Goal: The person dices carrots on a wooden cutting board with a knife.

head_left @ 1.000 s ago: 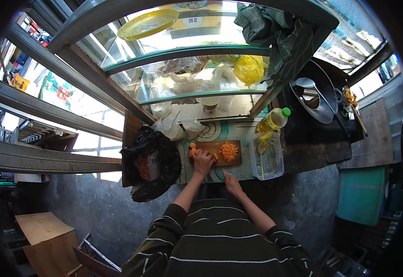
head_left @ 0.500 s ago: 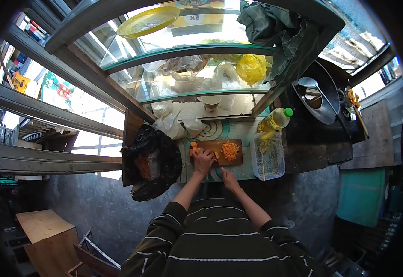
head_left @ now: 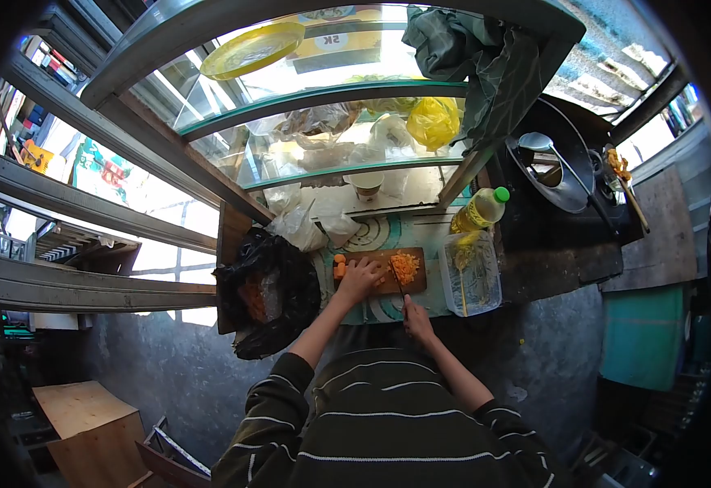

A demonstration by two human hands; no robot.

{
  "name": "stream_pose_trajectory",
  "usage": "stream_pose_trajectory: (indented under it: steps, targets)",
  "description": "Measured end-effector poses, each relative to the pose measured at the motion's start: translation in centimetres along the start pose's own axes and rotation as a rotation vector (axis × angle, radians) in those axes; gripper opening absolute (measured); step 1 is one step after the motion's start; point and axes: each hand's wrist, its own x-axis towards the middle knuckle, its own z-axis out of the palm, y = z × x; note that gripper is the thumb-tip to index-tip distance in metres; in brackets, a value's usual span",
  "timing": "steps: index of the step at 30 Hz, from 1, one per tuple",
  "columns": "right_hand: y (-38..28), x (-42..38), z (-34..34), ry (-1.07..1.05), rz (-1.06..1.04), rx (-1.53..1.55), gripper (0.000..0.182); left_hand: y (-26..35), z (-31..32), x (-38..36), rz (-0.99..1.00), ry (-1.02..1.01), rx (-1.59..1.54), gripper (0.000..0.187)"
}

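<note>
A wooden cutting board [head_left: 380, 286] lies on the green-patterned counter. My left hand [head_left: 359, 281] rests on its left half, fingers bent over orange pieces that it partly hides. Uncut orange chunks [head_left: 339, 267] sit at the board's left edge. A knife [head_left: 398, 278] is in my right hand [head_left: 417, 320], which is wrapped round the handle just below the board. The blade points up and away, beside a pile of finely chopped orange pieces [head_left: 406, 266] on the right half.
Left of the board is a black plastic bag [head_left: 294, 272]. To the right stand a clear plastic container [head_left: 471, 276] and a green-capped bottle [head_left: 481, 209]. A glass display case [head_left: 331, 93] rises behind, and a pan with a ladle [head_left: 559, 175] sits at the right.
My right hand has moved right and the knife blade now shows next to the chopped pile. My left hand has shifted slightly, its fingers more spread. The view has tilted a little.
</note>
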Motion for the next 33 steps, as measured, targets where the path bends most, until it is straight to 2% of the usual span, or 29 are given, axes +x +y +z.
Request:
stream_pose_trajectory:
  steps: [1,3,7,9,10,12,13,15,22,24,28,30,33]
  targets:
    - [0.2,0.0,-0.2,0.004,-0.001,0.002,0.047,-0.5,0.3,0.2,0.005,0.001,0.000,0.030]
    - [0.6,0.2,-0.5,0.041,-0.067,-0.084,0.047,-1.2,0.6,0.7,0.136,-0.020,-0.078,0.020]
    - [2.3,1.1,-0.5,0.046,-0.096,-0.186,0.050,-1.6,0.3,0.8,0.138,-0.085,-0.050,0.015]
    - [3.0,1.5,-0.3,0.095,-0.203,-0.372,0.053,-1.1,0.1,0.3,0.019,-0.087,0.024,0.014]
    - [3.1,1.6,-0.3,0.096,-0.202,-0.368,0.053,-0.8,-0.1,0.1,0.022,-0.090,0.026,0.014]
    - [3.1,1.8,-0.3,0.123,-0.265,-0.456,0.056,0.2,-0.2,0.0,-0.164,-0.071,-0.008,0.018]
    - [3.0,1.8,-0.3,0.124,-0.265,-0.455,0.056,0.9,-0.2,0.1,-0.162,-0.071,-0.008,0.018]
    - [2.5,2.0,-0.2,0.105,-0.215,-0.494,0.056,2.3,0.4,0.2,-0.339,-0.046,-0.033,0.020]
    - [1.2,1.1,0.5,0.138,-0.252,-0.562,0.057,3.9,1.7,-0.2,-0.457,0.075,-0.055,0.021]
    - [0.8,1.0,0.3,0.073,-0.146,-0.584,0.057,3.9,1.9,-0.2,-0.444,0.097,-0.087,0.022]
    - [0.1,0.3,0.4,0.072,-0.128,-0.603,0.056,4.1,1.6,-0.3,-0.454,0.109,-0.066,0.023]
    - [0.0,-0.4,0.4,0.087,-0.221,-0.690,0.055,4.2,1.5,-0.2,-0.431,0.068,0.010,0.024]
    - [-0.2,-1.0,0.5,0.132,-0.171,-0.724,0.055,4.2,1.5,-0.1,-0.431,0.047,-0.008,0.023]
